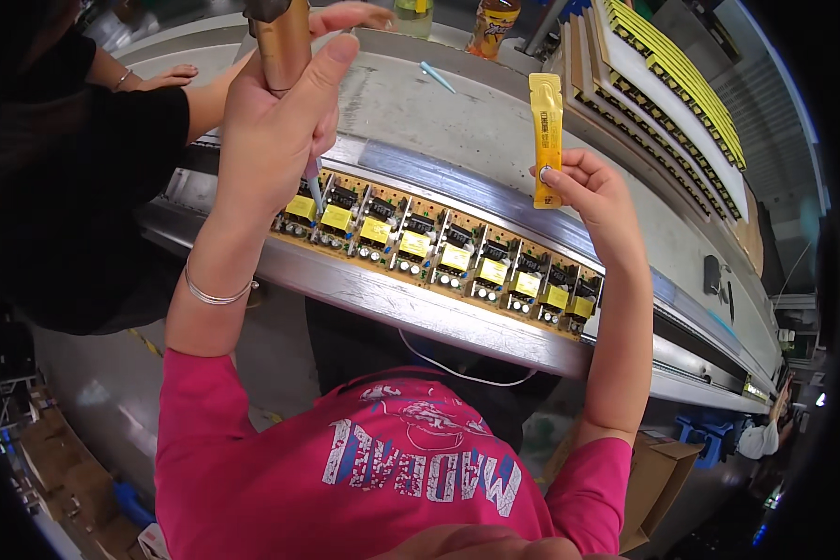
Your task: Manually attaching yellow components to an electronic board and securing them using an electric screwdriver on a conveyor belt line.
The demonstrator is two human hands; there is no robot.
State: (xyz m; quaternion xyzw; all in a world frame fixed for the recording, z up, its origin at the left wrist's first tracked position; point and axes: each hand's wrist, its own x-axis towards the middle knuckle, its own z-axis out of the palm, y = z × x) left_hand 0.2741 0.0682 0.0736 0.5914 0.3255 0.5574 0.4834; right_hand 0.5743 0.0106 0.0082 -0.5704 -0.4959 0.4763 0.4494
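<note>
In my raised left hand point(275, 131) is a glue dispenser with a copper-brown barrel point(285, 47), fingers wrapped round it. Its tapered grey-blue nozzle point(315, 187) points down at the left part of a row of circuit boards point(429, 245); whether the tip touches is unclear. Each board carries a yellow transformer and small round capacitors. My right hand point(593, 191) pinches a slim yellow stick sachet point(547, 140) upright by its lower end, above and beyond the boards' right half. Behind the barrel, other fingers point(350, 17) show, apparently a co-worker's.
The boards lie along a metal rail point(420, 313). Beyond it, a light blue tapered nozzle point(437, 77) lies on the grey worktop point(383, 107). Stacked trays of yellow-topped parts point(663, 93) stand at right. A bottle point(493, 28) stands at the back; a black-sleeved co-worker point(121, 121) is at left.
</note>
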